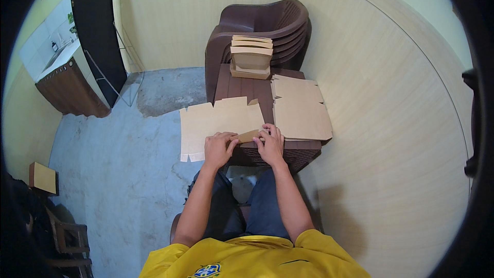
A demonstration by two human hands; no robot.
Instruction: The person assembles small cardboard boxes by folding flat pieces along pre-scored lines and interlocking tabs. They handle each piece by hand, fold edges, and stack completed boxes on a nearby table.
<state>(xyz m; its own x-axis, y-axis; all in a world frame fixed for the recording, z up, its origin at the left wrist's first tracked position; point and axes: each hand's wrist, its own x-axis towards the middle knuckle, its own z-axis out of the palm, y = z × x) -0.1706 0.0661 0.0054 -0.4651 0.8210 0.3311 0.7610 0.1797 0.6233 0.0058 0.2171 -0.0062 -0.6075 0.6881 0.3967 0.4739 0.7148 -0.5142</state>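
Observation:
A flat, die-cut cardboard box blank [218, 117] lies over the near left part of a brown table, its left end jutting past the table's edge. Along its near edge a brown flap [248, 136] is folded up. My left hand [219, 148] pinches the left end of this flap, fingers closed. At the flap's right end my right hand [270, 143] grips the cardboard, thumb and fingers bent round the corner. Another small flap at the blank's far right corner stands raised. The fingertips partly hide the fold.
On the brown table [224, 86], a stack of flat cardboard blanks [301, 108] lies at the right. Folded cardboard boxes [251, 59] are piled at the back, before stacked brown plastic chairs [262, 18]. A wood-panelled wall [386, 108] runs close along the right. A thin metal frame [110, 80] stands far left.

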